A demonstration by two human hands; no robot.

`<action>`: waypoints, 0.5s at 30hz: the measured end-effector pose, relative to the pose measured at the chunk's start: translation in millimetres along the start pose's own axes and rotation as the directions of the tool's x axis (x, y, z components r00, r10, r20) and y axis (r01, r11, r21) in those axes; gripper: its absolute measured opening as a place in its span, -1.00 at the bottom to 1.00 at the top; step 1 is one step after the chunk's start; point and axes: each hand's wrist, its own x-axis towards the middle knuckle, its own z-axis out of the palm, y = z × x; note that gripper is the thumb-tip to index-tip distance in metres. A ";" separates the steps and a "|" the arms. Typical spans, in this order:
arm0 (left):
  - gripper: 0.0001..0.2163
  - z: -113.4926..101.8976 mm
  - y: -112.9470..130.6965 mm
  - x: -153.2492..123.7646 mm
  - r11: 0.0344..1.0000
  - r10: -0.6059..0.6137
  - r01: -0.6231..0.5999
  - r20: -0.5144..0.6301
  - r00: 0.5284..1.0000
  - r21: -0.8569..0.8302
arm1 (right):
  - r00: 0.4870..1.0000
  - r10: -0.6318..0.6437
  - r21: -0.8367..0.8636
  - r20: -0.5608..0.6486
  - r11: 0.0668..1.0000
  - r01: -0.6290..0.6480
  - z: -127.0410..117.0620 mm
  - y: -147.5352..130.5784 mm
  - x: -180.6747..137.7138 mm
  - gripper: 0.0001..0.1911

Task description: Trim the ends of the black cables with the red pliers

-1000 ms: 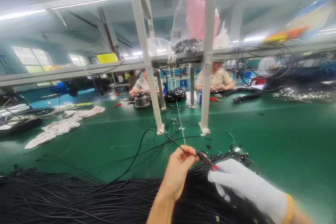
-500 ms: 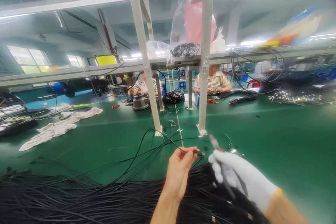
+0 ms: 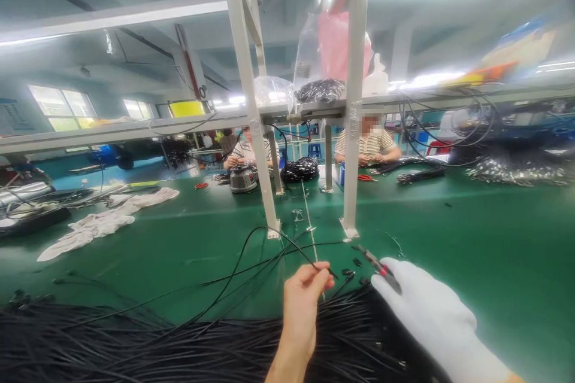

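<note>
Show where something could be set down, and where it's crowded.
Widest: the green tabletop between the right hand and the far cables, bar one speck. Smaller: between the white cloth and left post. Crowded: the near side, under the black cable heap.

No text, number or brand can be read: the small printed label [image 3: 303, 70] on the clear plastic bag [image 3: 309, 42] and the bluish notice [image 3: 11, 115] on the far-left wall [image 3: 15, 91] are too blurred to make out.
</note>
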 end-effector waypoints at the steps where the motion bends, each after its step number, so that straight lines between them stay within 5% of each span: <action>1: -0.74 0.8 0.7 -0.4 1.000 0.008 -0.008 -0.005 1.000 0.016 | 0.998 -0.057 -0.054 -0.028 0.997 0.055 7.4 -6.0 -3.5 -0.70; 8: -0.79 8.2 3.3 -3.1 0.995 0.068 -0.069 0.021 0.997 0.074 | 0.913 -0.328 -0.308 -0.243 0.918 0.248 43.0 -11.0 -13.1 -0.77; 15: -0.85 9.4 -4.2 -5.2 0.960 0.192 -0.197 0.044 0.980 0.197 | 0.923 -0.323 -0.324 -0.209 0.913 0.246 48.0 -8.1 -11.8 -0.78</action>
